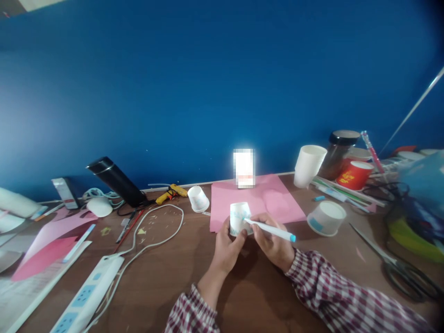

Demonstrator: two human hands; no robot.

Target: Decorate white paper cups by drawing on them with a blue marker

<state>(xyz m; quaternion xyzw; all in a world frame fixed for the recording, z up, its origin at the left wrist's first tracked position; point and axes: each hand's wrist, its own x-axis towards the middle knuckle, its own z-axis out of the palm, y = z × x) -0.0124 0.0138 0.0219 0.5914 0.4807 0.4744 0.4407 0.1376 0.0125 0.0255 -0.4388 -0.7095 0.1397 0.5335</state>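
Left hand: Your left hand (pixel 229 244) holds a small white paper cup (pixel 238 216) between fingers and thumb, from the left and near sides.
Right hand: Your right hand (pixel 272 245) pinches a white marker (pixel 272 229) with a blue end, aimed left at the cup; whether its tip touches is too fine to tell.
Paper cup: In the middle of the scene, by the near edge of a pink sheet (pixel 255 199), with pale blue marks on its side.
Farther left: A second white cup (pixel 198 200) leans beyond a looped white cable (pixel 182 219).
Right side: A cup with a blue patch (pixel 326 218); nearer you, black-handled scissors (pixel 391 262).
Marker risk: If the cup turns under your fingers, the line could skid; if the ink is wet, your left thumb could smear it.
Squeeze risk: Pressing too hard could dent the thin wall.
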